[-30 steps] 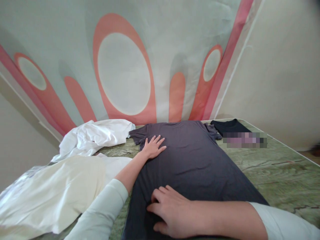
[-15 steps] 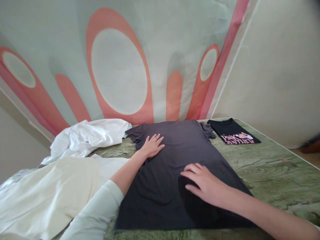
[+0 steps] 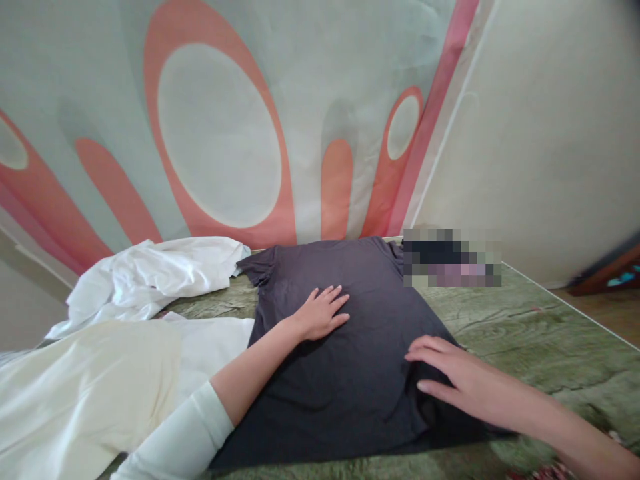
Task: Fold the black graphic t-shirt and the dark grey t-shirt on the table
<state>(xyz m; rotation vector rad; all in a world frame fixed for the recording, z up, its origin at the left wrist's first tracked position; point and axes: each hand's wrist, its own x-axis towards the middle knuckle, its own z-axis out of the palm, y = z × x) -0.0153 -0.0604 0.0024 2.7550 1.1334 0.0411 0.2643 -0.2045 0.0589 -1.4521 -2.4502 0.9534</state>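
Note:
A dark grey T-shirt (image 3: 345,373) lies spread on the table, its collar end toward the wall and its hem toward me. My left hand (image 3: 321,315) rests flat on the middle of the shirt, fingers spread. Over the shirt's right side is my right hand (image 3: 445,370), palm down, its fingers slightly bent and the thumb apart. Nothing shows in its grasp; whether its fingertips touch the cloth I cannot tell. Small wrinkles run across the fabric around both hands.
To the left lie a crumpled white garment (image 3: 150,277) and a cream cloth (image 3: 95,380). A blurred-out dark item (image 3: 435,257) sits at the back right on the wood-patterned tabletop (image 3: 530,320). Behind the table stands a wall with a pink-and-white printed covering (image 3: 220,133).
My left hand has slid a little right and toward me on the shirt. My right hand has moved right, toward the shirt's side edge. The view has shifted slightly right.

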